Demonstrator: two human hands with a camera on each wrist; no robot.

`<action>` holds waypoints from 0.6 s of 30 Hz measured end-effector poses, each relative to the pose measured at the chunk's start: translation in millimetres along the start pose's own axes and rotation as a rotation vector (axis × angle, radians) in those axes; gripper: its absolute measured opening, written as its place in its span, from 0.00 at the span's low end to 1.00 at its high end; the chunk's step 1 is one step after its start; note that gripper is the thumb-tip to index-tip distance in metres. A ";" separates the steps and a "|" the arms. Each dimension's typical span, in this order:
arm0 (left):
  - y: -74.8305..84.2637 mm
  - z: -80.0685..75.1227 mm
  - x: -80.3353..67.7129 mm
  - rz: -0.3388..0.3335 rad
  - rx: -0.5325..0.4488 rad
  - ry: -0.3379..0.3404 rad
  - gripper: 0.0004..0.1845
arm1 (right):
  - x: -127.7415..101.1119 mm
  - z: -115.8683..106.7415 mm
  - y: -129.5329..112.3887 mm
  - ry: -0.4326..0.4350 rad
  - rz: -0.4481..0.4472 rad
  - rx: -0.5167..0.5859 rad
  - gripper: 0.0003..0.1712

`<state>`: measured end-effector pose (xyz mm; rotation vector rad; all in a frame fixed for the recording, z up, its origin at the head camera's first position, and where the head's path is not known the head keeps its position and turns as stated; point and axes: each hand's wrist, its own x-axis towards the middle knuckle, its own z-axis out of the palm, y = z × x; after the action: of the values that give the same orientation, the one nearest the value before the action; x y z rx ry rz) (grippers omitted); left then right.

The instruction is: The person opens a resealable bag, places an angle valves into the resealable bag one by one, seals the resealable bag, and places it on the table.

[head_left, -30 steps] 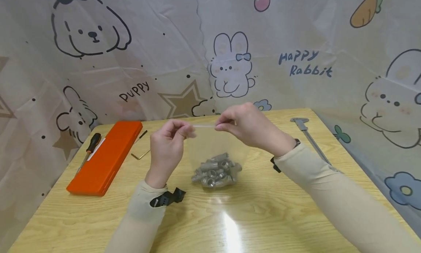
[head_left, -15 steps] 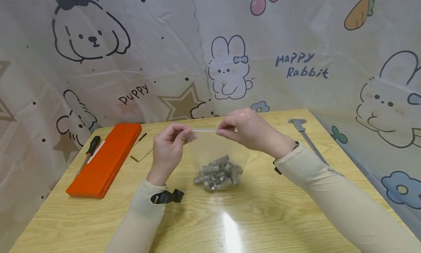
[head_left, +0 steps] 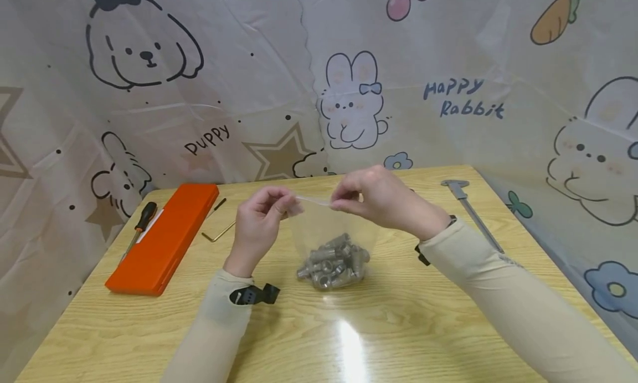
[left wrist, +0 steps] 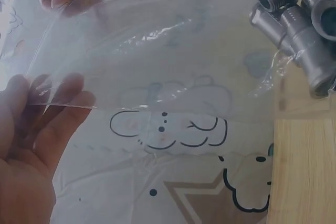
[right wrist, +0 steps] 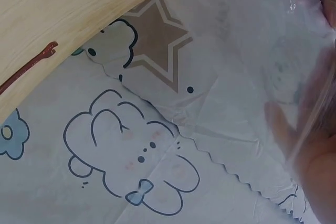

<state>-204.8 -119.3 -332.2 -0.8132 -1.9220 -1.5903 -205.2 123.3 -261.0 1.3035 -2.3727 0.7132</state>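
Note:
A clear plastic zip bag (head_left: 331,222) hangs by its top edge between both hands, with several threaded metal pipe fittings (head_left: 336,264) heaped at its bottom. The left hand (head_left: 259,220) pinches the left end of that edge between thumb and fingers. At the right end, the right hand (head_left: 374,197) pinches the edge with thumb and forefinger. The left wrist view shows the bag stretched across, with the fittings (left wrist: 310,35) at upper right and the left hand (left wrist: 42,129) at lower left. In the right wrist view, the bag's film partly veils the fingers at the right.
On the wooden table (head_left: 399,327), an orange case (head_left: 161,239) lies at left beside a screwdriver (head_left: 142,222). A bent hex key (head_left: 216,234) is near it. A caliper (head_left: 471,211) lies at right. A reddish-brown wrench-like tool (right wrist: 31,66) shows in the right wrist view. Printed cloth hangs behind.
Both hands are slightly lower, still gripping the bag. Its top edge, nearly level before, now slants down to the right. The fittings have shifted a little.

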 end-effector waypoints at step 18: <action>1.1 -11.6 0.3 -0.055 -0.004 -0.135 0.07 | 8.0 5.2 -2.2 -0.067 0.155 0.060 0.03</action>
<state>-204.0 -130.6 -329.1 -0.8979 -2.0521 -1.6084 -207.8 113.8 -260.5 1.1939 -2.5465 0.8023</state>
